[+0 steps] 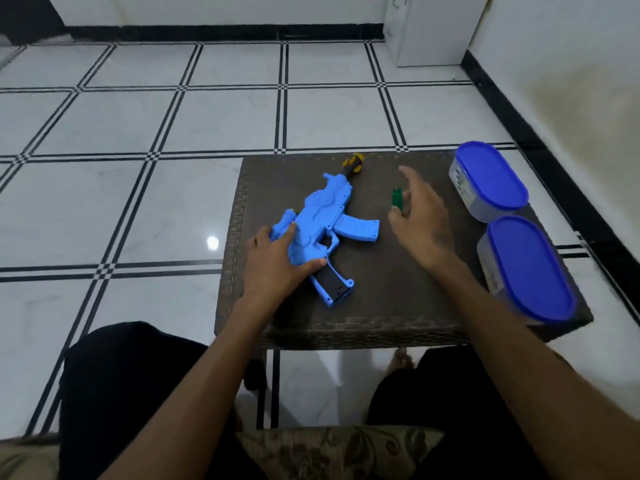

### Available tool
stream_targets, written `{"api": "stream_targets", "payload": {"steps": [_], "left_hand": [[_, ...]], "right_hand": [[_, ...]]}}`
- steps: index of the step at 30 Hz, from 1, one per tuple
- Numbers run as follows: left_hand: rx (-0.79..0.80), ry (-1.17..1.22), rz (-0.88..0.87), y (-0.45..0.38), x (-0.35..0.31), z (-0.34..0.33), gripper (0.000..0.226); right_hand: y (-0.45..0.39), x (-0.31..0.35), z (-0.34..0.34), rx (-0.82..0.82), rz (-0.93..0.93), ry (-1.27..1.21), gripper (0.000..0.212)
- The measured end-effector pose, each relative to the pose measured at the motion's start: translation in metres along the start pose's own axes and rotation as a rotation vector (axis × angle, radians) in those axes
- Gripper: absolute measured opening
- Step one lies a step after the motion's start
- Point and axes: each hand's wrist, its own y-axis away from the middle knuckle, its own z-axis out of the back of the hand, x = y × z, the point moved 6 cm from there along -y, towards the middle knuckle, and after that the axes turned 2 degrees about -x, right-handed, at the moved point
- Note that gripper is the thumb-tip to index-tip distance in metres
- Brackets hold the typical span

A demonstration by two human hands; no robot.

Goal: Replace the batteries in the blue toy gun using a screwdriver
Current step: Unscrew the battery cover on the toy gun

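White tiled floor (138, 119) with black lines, white walls (571, 46), dark woven table (398, 306)

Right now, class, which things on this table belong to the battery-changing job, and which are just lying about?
Belong to the job:
blue toy gun, under the left hand
screwdriver
green batteries, beside the right hand

Lying about:
far tub with a blue lid
near tub with a blue lid

The toy gun (320, 223) was light blue; the screwdriver handle (353, 161) yellow and black; the tabletop (388, 289) dark brown, woven; container lids (491, 174) deep blue.
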Motion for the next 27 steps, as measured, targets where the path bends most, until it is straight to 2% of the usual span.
{"api": "stream_targets", "payload": {"steps": [2,4,7,18,22,27], "left_hand": [[-0.009,0.014,0.006,0.007,-0.005,-0.004,0.094],[-0.017,0.01,0.012,0.016,-0.01,-0.007,0.096],[-0.032,-0.005,0.014,0.026,-0.016,-0.011,0.096],[-0.077,-0.002,0.042,0.036,-0.02,-0.011,0.096],[-0.082,-0.013,0.045,0.038,-0.02,-0.011,0.095],[-0.111,-0.021,0.035,0.038,-0.019,-0.011,0.093]], "right_hand": [[0.022,0.019,0.016,-0.065,0.052,-0.154,0.049],[0.046,0.027,0.025,-0.064,0.056,-0.305,0.038],[0.074,0.026,0.032,-0.064,0.021,-0.434,0.034],[0.102,0.035,0.049,-0.056,0.197,-0.424,0.038],[0.106,0.03,0.045,-0.031,0.19,-0.441,0.038],[0.108,0.03,0.051,-0.09,0.174,-0.497,0.036]]}}
